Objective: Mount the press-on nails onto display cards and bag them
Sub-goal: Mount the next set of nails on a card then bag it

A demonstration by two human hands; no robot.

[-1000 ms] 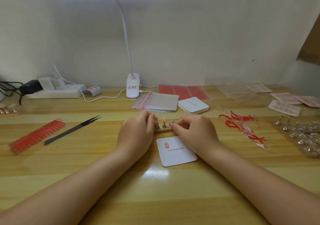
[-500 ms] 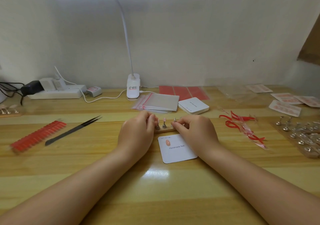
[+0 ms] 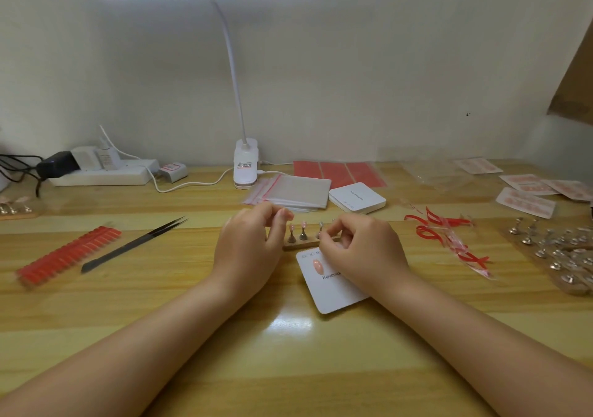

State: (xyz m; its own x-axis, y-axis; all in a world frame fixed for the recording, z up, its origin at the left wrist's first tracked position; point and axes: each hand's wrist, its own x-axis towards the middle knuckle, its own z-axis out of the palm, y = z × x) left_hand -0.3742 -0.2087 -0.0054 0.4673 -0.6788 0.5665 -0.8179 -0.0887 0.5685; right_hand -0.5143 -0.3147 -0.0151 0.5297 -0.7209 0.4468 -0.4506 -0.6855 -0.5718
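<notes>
A white display card (image 3: 330,291) lies on the desk with one pink press-on nail (image 3: 317,266) stuck near its top left. Just behind it sits a small wooden holder (image 3: 296,244) carrying several metal stands topped with pink nails. My left hand (image 3: 247,250) is curled at the holder's left end, thumb and forefinger close together above the first stand; what they hold is hidden. My right hand (image 3: 362,250) covers the holder's right end and the card's top right corner, and its fingertips pinch at a nail stand (image 3: 321,231).
Behind the holder lie a stack of zip bags (image 3: 295,189), a white box (image 3: 356,197) and red sheets (image 3: 337,170). Black tweezers (image 3: 138,243) and a strip of red nails (image 3: 67,256) lie left. Red ribbon scraps (image 3: 449,240), loose metal stands (image 3: 555,250) and bagged cards (image 3: 526,200) lie right.
My right hand has slid slightly nearer along the stands and now overlaps the card's corner. The card has turned a little. My left hand has hardly moved.
</notes>
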